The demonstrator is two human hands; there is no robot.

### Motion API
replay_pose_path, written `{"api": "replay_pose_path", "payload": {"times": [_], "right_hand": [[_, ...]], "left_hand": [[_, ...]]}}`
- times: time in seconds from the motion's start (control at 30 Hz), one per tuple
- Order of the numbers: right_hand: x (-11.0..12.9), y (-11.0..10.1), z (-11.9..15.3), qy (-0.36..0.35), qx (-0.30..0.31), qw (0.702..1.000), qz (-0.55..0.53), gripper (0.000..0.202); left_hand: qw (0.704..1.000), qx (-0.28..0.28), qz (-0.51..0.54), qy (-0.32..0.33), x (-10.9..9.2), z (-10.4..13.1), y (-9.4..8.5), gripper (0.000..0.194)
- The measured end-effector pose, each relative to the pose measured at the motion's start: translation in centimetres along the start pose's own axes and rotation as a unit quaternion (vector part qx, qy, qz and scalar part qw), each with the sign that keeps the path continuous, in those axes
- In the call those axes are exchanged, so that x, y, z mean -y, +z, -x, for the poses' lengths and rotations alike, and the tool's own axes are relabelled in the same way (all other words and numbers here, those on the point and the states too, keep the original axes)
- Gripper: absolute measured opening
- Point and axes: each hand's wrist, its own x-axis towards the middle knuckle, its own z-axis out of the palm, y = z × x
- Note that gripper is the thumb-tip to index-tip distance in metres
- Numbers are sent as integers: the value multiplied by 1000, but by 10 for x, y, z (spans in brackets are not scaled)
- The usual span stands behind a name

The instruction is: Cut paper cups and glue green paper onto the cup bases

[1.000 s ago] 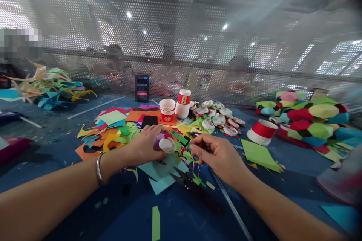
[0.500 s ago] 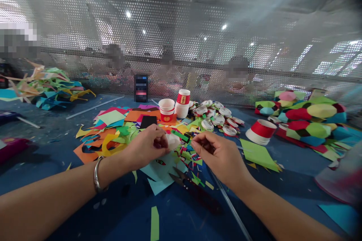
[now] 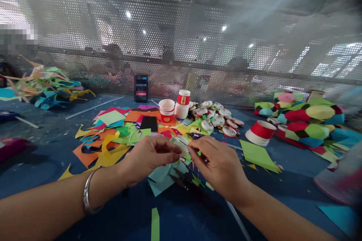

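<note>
The left hand [image 3: 151, 155], fingers pinching a white disc [image 3: 180, 144], has met the right hand [image 3: 218, 163], whose bent fingers' grip I cannot tell, bringing both to one piece.

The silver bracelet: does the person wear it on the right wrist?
No, the silver bracelet circles the wrist of the left hand.

Dark snips [image 3: 179, 177] lie near the right hand [image 3: 217, 165], in the way; closer in, the bench [image 3: 124, 216] has room around a green paper strip [image 3: 155, 224], stacked paper cups [image 3: 167, 116] blocking straight ahead!
</note>
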Motion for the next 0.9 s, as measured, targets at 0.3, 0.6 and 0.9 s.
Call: {"api": "replay_pose_path", "payload": {"times": [0.3,0.6,0.9], "right_hand": [[5,-2,2,-55,27,995,74,23],[13,-3,3,-120,63,975,177,26],[17,5,3,-72,17,996,57,28]], "left_hand": [[999,-11,49,7,1,6,7,12],[996,-41,79,-22,-7,7,10,17],[984,-85,148,-49,-5,2,7,27]]}}
